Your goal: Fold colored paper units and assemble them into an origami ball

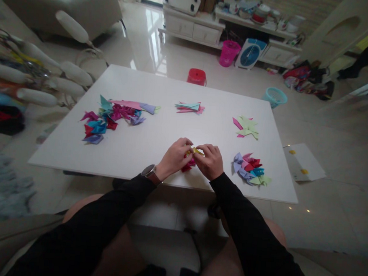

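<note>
Yellow folded paper [198, 151], angular, sits pinched between left hand [175, 155] and right hand [210, 161]

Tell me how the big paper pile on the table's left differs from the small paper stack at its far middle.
The left pile spreads wide; the middle stack is compact. Pieces in the left pile point many ways, while those in the middle stack lie mostly lengthwise together. The left pile includes purple and deep blue; the middle stack looks mostly pink and pale blue-green. Both lie on the white table.
</note>
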`<control>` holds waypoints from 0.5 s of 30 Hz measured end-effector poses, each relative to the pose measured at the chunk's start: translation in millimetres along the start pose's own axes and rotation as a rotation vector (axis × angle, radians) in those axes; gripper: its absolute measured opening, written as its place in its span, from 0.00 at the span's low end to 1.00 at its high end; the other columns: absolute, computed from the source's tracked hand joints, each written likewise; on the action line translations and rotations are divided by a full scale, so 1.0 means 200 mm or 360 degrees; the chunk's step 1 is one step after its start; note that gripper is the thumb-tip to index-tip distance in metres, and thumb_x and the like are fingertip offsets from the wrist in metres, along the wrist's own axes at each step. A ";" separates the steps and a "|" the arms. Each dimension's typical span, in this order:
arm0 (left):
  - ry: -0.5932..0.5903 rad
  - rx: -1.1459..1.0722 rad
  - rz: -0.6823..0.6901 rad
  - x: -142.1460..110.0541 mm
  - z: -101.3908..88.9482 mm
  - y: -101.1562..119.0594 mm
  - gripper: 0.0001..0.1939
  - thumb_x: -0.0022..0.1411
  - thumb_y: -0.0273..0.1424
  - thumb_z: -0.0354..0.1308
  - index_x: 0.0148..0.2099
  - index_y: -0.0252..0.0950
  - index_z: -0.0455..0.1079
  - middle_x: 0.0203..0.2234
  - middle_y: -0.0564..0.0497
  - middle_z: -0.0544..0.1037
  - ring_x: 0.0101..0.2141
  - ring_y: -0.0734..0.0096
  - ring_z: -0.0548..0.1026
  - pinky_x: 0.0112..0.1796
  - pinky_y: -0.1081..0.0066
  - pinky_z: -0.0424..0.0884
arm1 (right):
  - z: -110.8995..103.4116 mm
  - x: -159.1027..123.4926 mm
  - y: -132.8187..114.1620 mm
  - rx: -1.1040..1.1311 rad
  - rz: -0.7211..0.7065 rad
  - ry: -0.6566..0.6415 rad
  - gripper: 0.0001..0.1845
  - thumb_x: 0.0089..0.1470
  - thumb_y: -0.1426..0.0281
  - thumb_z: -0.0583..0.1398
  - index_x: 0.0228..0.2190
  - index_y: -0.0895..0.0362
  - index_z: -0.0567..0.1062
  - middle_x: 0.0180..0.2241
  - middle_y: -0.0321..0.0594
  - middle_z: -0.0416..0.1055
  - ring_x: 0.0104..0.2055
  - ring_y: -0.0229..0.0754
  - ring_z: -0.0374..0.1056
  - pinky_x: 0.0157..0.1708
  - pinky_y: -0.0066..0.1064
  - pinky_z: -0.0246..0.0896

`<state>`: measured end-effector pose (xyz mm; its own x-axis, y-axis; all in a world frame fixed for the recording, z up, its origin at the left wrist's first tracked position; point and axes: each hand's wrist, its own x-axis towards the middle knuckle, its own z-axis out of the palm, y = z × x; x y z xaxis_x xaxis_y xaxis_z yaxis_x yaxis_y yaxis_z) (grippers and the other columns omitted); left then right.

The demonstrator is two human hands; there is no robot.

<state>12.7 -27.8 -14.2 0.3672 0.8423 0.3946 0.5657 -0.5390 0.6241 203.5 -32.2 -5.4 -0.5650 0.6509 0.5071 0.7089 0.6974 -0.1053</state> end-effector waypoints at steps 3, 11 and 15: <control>0.0003 0.0012 0.0002 0.00 0.00 -0.01 0.04 0.63 0.23 0.59 0.38 0.35 0.74 0.43 0.45 0.75 0.46 0.61 0.73 0.49 0.60 0.73 | 0.00 0.00 0.00 0.0011 0.0006 -0.0006 0.08 0.65 0.69 0.60 0.34 0.51 0.78 0.43 0.43 0.77 0.46 0.48 0.65 0.41 0.42 0.52; -0.0029 0.0073 0.0037 0.00 -0.01 -0.01 0.04 0.64 0.24 0.59 0.39 0.35 0.74 0.43 0.44 0.74 0.45 0.61 0.73 0.48 0.59 0.73 | 0.00 -0.01 0.02 0.0081 0.0029 -0.0039 0.08 0.65 0.68 0.59 0.34 0.51 0.79 0.43 0.44 0.76 0.46 0.48 0.65 0.42 0.42 0.54; -0.0038 0.0108 0.0063 0.00 -0.02 -0.01 0.03 0.64 0.24 0.59 0.38 0.35 0.74 0.43 0.44 0.75 0.45 0.61 0.72 0.47 0.60 0.72 | 0.00 -0.01 0.02 0.0076 0.0083 0.0029 0.07 0.62 0.69 0.60 0.33 0.52 0.78 0.42 0.44 0.75 0.46 0.49 0.65 0.42 0.42 0.54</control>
<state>8.8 -26.5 -13.6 0.4072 0.8205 0.4012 0.5988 -0.5715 0.5611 207.0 -30.6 -6.6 -0.5197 0.6816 0.5151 0.7161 0.6763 -0.1725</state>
